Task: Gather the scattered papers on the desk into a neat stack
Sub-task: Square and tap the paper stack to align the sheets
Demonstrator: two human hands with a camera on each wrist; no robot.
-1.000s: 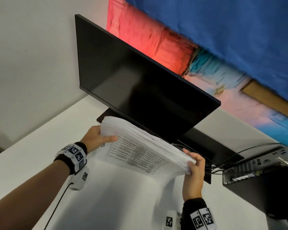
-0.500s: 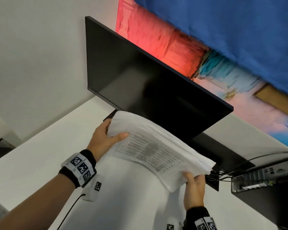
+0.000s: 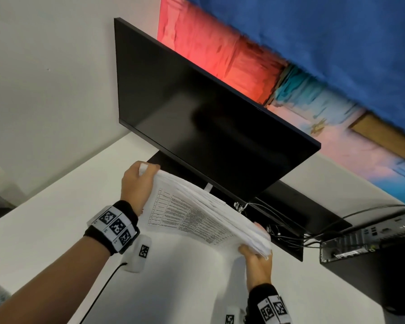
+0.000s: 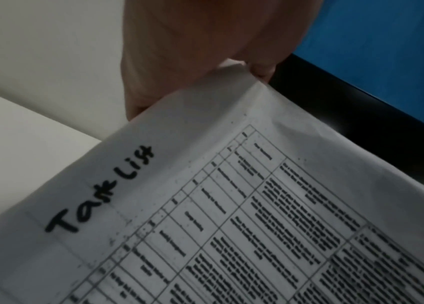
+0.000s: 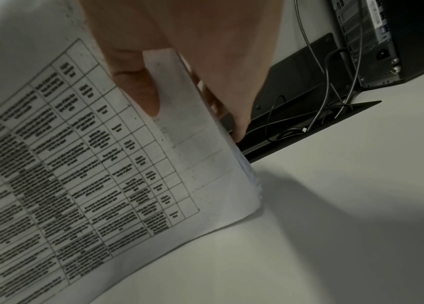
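Since a second ago, both hands have tipped the papers (image 3: 204, 216) up on edge, and my left hand (image 3: 136, 185) has moved to the top corner. My right hand (image 3: 257, 260) pinches the lower corner, thumb on the printed face; my left grips the upper one. I judge this the squaring step: the sheets are gathered but fanned along the edge. Next I'd tap the long edge on the counter (image 3: 185, 288), then lay them flat. Open room lies toward me; the monitor (image 3: 208, 118) and cables (image 3: 288, 228) crowd close behind.
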